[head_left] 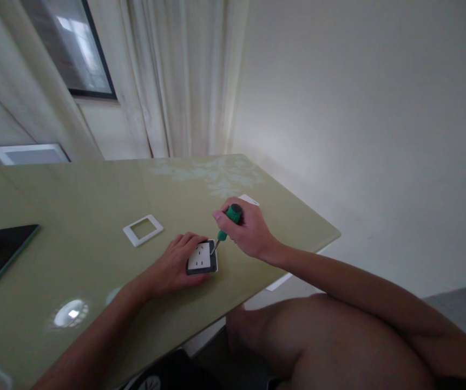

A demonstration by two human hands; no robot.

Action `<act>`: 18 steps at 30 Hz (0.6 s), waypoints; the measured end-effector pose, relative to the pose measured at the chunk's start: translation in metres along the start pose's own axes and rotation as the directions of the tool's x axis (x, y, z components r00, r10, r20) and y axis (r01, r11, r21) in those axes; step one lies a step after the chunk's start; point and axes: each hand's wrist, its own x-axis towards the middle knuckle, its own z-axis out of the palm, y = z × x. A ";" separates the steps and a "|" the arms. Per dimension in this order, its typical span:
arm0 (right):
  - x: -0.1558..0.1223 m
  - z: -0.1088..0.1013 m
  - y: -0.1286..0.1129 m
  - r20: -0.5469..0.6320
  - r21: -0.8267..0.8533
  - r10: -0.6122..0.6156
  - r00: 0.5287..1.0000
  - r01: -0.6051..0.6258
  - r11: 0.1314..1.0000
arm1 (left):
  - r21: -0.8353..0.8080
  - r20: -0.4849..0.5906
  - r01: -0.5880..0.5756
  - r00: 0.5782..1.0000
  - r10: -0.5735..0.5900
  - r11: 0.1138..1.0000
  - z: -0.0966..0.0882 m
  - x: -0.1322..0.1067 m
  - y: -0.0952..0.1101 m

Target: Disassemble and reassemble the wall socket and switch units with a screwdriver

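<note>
A wall socket (200, 257) with a white face and a dark surround lies on the table, its slots facing up. My left hand (177, 264) is closed around its left side, fingers along the far edge and thumb along the near edge. In my right hand (247, 227) is a screwdriver (235, 213) with a green and black handle, gripped in the closed fingers. Its shaft slants down to the left, and the tip meets the right part of the socket's dark surround. Whether the tip sits in a screw is too small to tell.
On the glossy green table (94, 200) a white rectangular frame (143, 230) lies left of the socket. Partly behind my right hand is a flat white piece (249, 200). A dark tablet-like device (1, 254) lies at the far left. The table's right edge runs beneath my right forearm.
</note>
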 end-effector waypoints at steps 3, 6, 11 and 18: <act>0.001 0.001 0.000 0.002 -0.052 -0.040 0.999 0.040 0.998 | 0.006 -0.005 0.006 1.000 -0.006 1.000 0.000 0.000 0.002; 0.002 -0.001 -0.003 0.009 -0.080 -0.059 0.998 0.059 0.995 | 0.010 0.002 0.005 1.000 -0.005 1.000 0.000 -0.001 0.003; 0.003 -0.001 -0.006 0.024 -0.091 -0.066 0.998 0.068 0.994 | 0.011 0.005 -0.010 1.000 0.010 1.000 0.001 -0.002 0.003; 0.001 0.001 -0.008 0.092 -0.084 -0.104 0.990 0.112 0.990 | 0.034 0.002 -0.019 1.000 0.019 0.999 0.005 -0.003 -0.005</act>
